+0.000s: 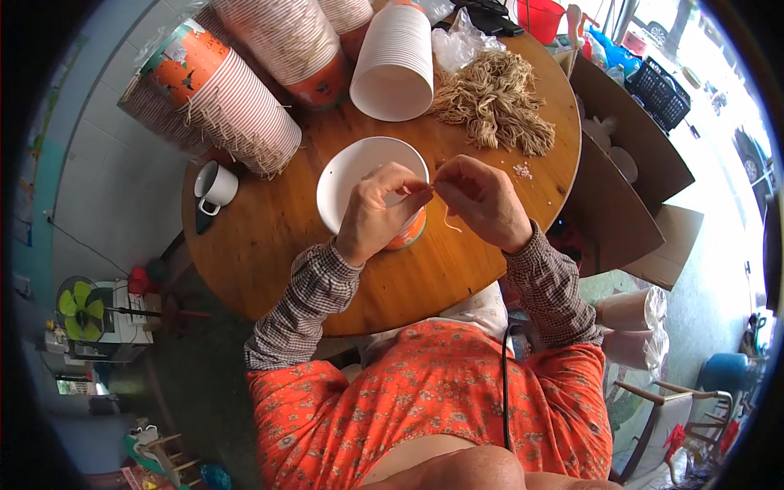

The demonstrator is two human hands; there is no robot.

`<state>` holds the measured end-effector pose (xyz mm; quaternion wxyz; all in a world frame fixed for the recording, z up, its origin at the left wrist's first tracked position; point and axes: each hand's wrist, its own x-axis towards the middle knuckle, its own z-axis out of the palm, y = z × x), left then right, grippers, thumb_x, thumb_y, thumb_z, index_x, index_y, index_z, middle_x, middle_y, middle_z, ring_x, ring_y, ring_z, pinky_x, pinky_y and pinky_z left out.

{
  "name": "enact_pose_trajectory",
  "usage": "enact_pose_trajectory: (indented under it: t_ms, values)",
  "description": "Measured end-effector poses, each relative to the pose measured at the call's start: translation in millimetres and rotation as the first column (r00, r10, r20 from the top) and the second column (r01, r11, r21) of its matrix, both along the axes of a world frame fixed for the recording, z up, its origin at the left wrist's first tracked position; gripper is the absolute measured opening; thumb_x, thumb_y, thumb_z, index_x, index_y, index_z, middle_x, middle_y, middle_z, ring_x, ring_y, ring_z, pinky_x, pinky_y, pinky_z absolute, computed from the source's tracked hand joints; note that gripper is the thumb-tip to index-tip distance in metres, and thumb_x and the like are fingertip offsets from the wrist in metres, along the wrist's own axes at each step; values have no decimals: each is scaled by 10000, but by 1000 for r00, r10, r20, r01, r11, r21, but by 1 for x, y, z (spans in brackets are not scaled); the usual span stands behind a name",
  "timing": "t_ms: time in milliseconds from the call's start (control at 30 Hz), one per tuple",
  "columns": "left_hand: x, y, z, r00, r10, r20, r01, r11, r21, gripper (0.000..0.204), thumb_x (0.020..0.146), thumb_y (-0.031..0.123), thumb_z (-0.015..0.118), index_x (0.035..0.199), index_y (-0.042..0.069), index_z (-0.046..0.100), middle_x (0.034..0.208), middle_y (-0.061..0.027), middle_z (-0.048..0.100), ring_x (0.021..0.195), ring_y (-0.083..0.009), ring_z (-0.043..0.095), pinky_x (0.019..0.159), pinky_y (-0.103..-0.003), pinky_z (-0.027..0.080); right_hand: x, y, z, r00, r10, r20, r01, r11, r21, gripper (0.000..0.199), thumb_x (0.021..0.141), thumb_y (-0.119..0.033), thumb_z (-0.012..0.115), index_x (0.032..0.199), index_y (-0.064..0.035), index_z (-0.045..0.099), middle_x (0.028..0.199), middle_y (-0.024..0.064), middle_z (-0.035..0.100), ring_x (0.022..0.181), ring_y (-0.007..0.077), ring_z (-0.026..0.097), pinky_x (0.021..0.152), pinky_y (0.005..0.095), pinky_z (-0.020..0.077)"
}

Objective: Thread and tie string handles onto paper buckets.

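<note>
My left hand [379, 211] and my right hand [483, 201] meet over the wooden table, thumbs and forefingers pinched together. Between the fingertips is a thin beige string [450, 224], with one end hanging loose below my right hand. What the fingertips do at the meeting point is too small to make out. Right under my left hand stands a paper tub [347, 173], white inside, with orange on its outside showing below. Past my right hand lies a tangled heap of beige strings [500, 100].
Stacked paper tubs [245, 114] with strings over their sides crowd the back left; another white stack [396, 69] lies at the back. A white mug [216, 186] sits at the left edge. Small scraps [523, 171] lie at right, beside an open cardboard box [608, 204].
</note>
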<state>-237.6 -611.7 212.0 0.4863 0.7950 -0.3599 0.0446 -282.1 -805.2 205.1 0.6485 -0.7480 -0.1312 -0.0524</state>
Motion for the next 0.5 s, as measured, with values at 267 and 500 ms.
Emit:
enact_pose_trajectory:
  t_ms: [267,500]
  values:
    - [-20,-13,-2,841,239,486,-339,932,129,77,796,140,702,815,89,648,822,-28,651,807,-228,608,811,-375,451,12,-7,24,653,180,736,410,733,-543,140,741,-11,625,874,-44,595,855,84,500,719,253,588,584,365,499]
    - [-50,-13,-18,850,253,461,-378,904,201,82,837,103,642,780,70,593,753,-56,632,763,-226,630,888,-415,448,29,-50,73,594,-78,801,546,771,-329,87,845,-41,621,925,-71,605,863,92,544,772,306,593,646,381,485]
